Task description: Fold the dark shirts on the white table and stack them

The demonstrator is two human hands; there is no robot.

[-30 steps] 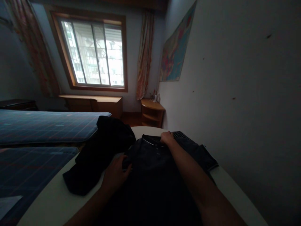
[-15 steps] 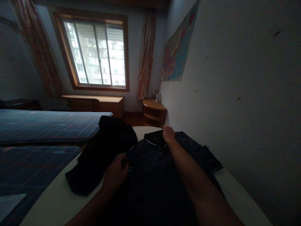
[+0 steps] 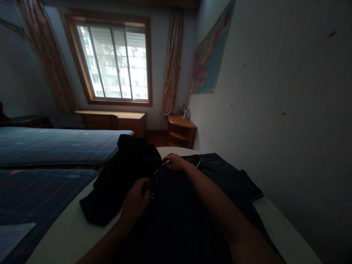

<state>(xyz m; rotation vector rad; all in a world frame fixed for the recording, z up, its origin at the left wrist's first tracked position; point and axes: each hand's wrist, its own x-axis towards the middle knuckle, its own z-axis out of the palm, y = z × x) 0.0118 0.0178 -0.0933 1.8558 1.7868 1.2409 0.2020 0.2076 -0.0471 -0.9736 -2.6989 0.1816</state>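
A dark short-sleeved polo shirt (image 3: 176,209) with white-edged collar and striped trim is spread over the round pale table. My left hand (image 3: 136,198) is closed on its left sleeve, fingers curled round the cloth near the white trim lines. Farther up, my right hand (image 3: 175,162) pinches the shirt near its left shoulder and collar, and its forearm crosses over the chest of the shirt. The collar is partly hidden by this hand. Just left of both hands lies a heap of black clothing (image 3: 126,167), its shape hard to make out in the dim light.
The pale tabletop (image 3: 66,227) curves round the clothes. To the left are plaid mattresses (image 3: 55,145), with a pale sheet (image 3: 16,234) on the nearer one. A wall (image 3: 275,154) stands close on the right. A corner shelf (image 3: 181,123) and a desk (image 3: 126,115) are beyond.
My right hand has moved left from the collar's right side to the shoulder area, and the collar has shifted out of its earlier shape. My left hand stays on the sleeve.
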